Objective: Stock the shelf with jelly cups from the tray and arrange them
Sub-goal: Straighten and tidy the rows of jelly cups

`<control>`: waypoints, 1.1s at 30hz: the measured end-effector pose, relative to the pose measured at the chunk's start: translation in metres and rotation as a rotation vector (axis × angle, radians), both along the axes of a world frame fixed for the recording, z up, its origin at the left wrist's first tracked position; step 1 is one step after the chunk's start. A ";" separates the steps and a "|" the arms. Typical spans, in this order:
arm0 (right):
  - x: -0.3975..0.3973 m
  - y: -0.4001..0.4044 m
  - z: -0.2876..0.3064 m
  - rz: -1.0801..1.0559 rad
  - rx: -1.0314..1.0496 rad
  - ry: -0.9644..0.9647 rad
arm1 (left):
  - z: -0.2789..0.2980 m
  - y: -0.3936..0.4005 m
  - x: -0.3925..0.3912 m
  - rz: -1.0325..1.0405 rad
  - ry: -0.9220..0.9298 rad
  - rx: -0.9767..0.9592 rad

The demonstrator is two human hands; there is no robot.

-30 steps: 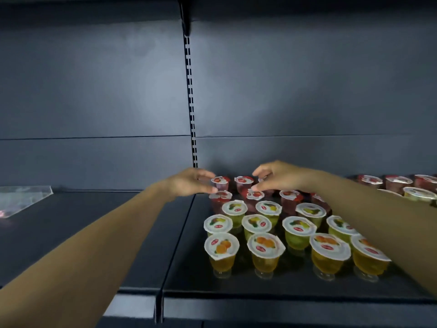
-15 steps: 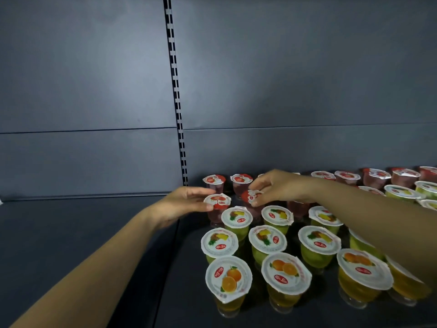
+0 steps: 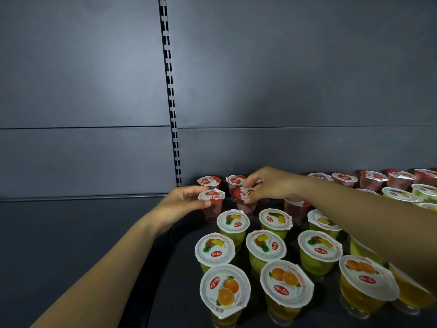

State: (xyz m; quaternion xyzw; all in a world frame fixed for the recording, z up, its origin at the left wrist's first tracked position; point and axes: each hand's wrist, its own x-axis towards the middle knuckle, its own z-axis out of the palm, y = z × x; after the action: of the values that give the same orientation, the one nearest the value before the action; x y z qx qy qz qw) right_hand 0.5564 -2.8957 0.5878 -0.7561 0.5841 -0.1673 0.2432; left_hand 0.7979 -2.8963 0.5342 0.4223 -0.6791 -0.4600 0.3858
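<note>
Arranging is the step in hand: the left hand [image 3: 182, 202] grips a red strawberry jelly cup with a white foil lid [image 3: 211, 195] by its side, and the right hand [image 3: 272, 185] pinches the lid rim of a second red cup [image 3: 244, 194]. Both stand on the dark metal shelf [image 3: 189, 292], behind the green pineapple cups [image 3: 233, 221]. Next, I judge, each needs nudging into line with the back row.

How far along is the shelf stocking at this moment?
Well along: orange cups in front, pineapple cups behind them and red cups at the back already stand in rows. The left hand and right hand each grip a red cup, straightening them. The shelf to the left holds nothing; no tray shows.
</note>
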 end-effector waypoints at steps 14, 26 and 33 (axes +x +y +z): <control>-0.004 -0.008 -0.002 0.045 0.043 -0.035 | -0.002 -0.003 0.001 0.016 0.015 -0.013; -0.008 0.007 0.012 0.083 -0.006 0.101 | 0.013 -0.002 -0.002 0.029 -0.002 0.170; -0.030 0.053 0.073 0.059 -0.139 0.365 | 0.092 0.028 -0.010 0.055 -0.743 -0.033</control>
State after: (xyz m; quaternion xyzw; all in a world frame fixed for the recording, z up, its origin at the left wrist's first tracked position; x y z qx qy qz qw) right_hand 0.5268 -2.8431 0.6607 -0.8056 0.5832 -0.0600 0.0854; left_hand 0.7878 -2.8681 0.6258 0.5721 -0.7686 -0.2539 0.1322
